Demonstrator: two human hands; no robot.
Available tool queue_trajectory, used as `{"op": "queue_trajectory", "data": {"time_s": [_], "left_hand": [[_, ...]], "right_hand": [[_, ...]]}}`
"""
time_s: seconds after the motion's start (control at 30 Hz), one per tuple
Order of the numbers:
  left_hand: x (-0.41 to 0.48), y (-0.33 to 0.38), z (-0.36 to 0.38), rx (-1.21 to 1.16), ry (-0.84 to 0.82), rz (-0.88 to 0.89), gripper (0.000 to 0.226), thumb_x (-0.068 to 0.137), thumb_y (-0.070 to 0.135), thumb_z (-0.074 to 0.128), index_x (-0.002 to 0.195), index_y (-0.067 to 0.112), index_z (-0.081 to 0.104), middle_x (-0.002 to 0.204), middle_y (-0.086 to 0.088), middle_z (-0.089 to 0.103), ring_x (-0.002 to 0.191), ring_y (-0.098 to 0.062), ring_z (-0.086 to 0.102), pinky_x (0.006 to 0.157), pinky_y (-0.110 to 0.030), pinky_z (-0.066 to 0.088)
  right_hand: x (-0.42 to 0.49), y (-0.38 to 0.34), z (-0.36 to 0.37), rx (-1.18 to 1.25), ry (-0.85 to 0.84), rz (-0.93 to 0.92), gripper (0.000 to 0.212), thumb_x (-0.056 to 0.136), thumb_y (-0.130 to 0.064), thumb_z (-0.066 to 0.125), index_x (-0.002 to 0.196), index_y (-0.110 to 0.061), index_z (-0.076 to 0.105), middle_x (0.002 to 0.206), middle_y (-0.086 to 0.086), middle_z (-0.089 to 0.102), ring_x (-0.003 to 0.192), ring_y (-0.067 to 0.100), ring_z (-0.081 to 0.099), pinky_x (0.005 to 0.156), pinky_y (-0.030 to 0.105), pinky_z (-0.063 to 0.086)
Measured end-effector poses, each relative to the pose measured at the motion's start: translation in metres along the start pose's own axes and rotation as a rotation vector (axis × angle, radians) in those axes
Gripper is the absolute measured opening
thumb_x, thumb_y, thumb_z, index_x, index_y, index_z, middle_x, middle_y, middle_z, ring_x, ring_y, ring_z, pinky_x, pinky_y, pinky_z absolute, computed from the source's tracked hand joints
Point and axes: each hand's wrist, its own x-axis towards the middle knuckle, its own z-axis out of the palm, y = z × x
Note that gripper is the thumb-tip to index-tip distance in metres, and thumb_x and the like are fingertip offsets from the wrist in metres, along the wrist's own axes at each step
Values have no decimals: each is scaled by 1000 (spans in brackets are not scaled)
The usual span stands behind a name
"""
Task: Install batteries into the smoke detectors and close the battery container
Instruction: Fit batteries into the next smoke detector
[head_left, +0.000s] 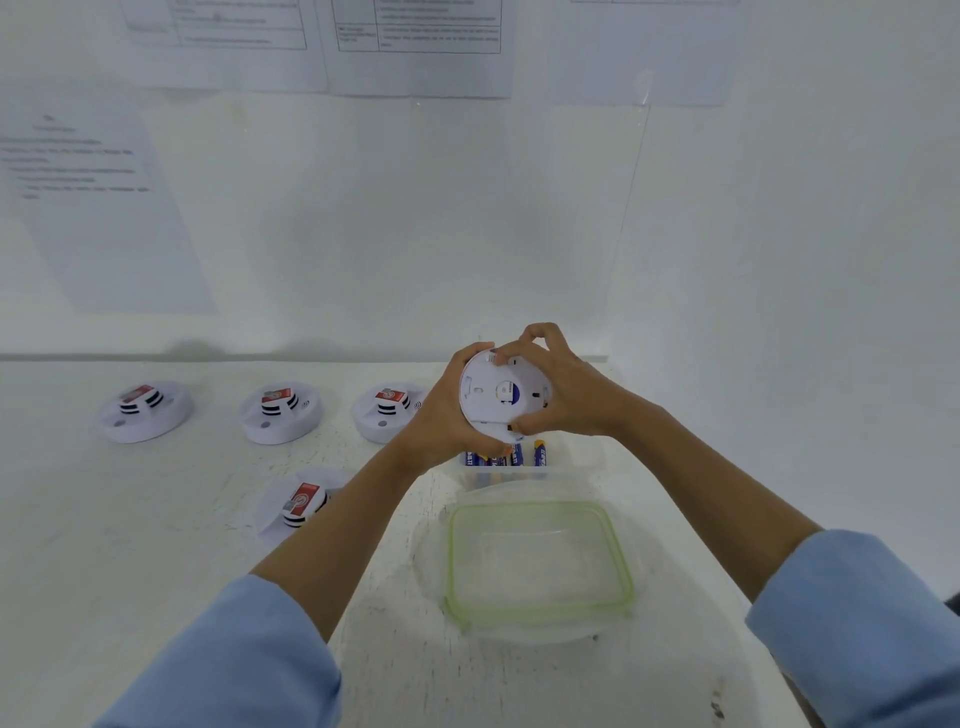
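Note:
I hold a round white smoke detector (496, 397) up above the table, its back side facing me. My left hand (447, 415) grips its left edge from behind and below. My right hand (558, 387) grips the right edge, thumb at the lower rim and fingertips curled at the top. Below the detector sits the clear battery container (566, 457) with several blue and yellow batteries (540, 456) inside. Its clear lid with a green rim (540, 564) lies on the table in front of it.
Three white smoke detectors (146, 410) (280, 413) (387, 410) stand in a row at the back left of the white table. Another detector (298, 504) lies nearer, partly behind my left forearm. A white wall with papers (104, 208) rises behind.

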Motion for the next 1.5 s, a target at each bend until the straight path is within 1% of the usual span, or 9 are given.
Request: {"op": "queue_trajectory", "data": {"time_s": [0.1, 0.2, 0.3, 0.5, 0.67, 0.8, 1.0, 1.23, 1.5], "left_hand": [[4, 0, -3, 22, 4, 10, 99, 48, 0, 80, 130, 19, 28, 125, 5, 44, 108, 8, 50, 82, -15, 49], [4, 1, -5, 42, -2, 16, 104, 45, 9, 84, 132, 18, 28, 129, 2, 44, 111, 4, 50, 83, -17, 49], [2, 3, -4, 29, 0, 18, 103, 43, 20, 82, 131, 20, 28, 130, 1, 43, 112, 3, 50, 84, -17, 49], [-1, 8, -4, 4, -7, 12, 100, 42, 21, 81, 128, 23, 30, 126, 1, 43, 108, 7, 51, 82, -15, 49], [-3, 6, -4, 2, -15, -14, 101, 41, 17, 82, 128, 25, 31, 125, 4, 43, 107, 7, 51, 82, -17, 50], [-3, 2, -3, 7, -24, -16, 100, 46, -2, 80, 130, 20, 29, 125, 4, 43, 105, 10, 51, 79, -14, 49], [-1, 2, -4, 2, -7, -39, 103, 48, -7, 78, 135, 16, 27, 126, 4, 44, 104, 9, 52, 76, -16, 51], [2, 1, -4, 31, -10, -32, 103, 49, -4, 79, 134, 17, 26, 126, 4, 43, 105, 10, 51, 78, -15, 50], [2, -3, -6, 9, -7, -20, 102, 47, -5, 78, 132, 17, 27, 127, 0, 44, 108, 8, 51, 81, -16, 49]], "right_hand": [[-6, -5, -3, -149, 77, -33, 75, 62, -26, 81, 128, -20, 45, 122, -3, 31, 108, 15, 40, 82, 25, 44], [-8, -13, -5, -298, 80, -67, 70, 65, -30, 79, 125, -13, 47, 120, 1, 42, 106, 15, 39, 85, 30, 44], [-5, -18, -5, -386, 45, -107, 67, 66, -30, 77, 122, -8, 48, 116, 5, 47, 102, 19, 43, 82, 25, 40], [2, -21, -8, -503, -17, -147, 68, 62, -35, 78, 116, -4, 50, 108, 7, 47, 92, 16, 41, 81, 27, 43], [4, -22, -10, -522, -70, -155, 70, 62, -33, 79, 119, -3, 50, 109, 8, 47, 97, 19, 44, 78, 22, 39], [4, -18, -9, -512, -106, -157, 74, 63, -29, 77, 125, -5, 46, 114, 7, 45, 101, 17, 41, 77, 17, 32], [0, -12, -11, -412, -84, -128, 76, 70, -29, 76, 135, -13, 42, 120, 2, 44, 108, 17, 42, 88, 25, 39], [4, -13, -16, -443, -74, -137, 68, 69, -30, 77, 127, -10, 50, 110, 4, 49, 96, 15, 43, 74, 19, 31], [5, -10, -13, -501, -5, -208, 69, 65, -38, 78, 121, -6, 54, 106, 9, 54, 87, 15, 41, 75, 20, 30]]}}
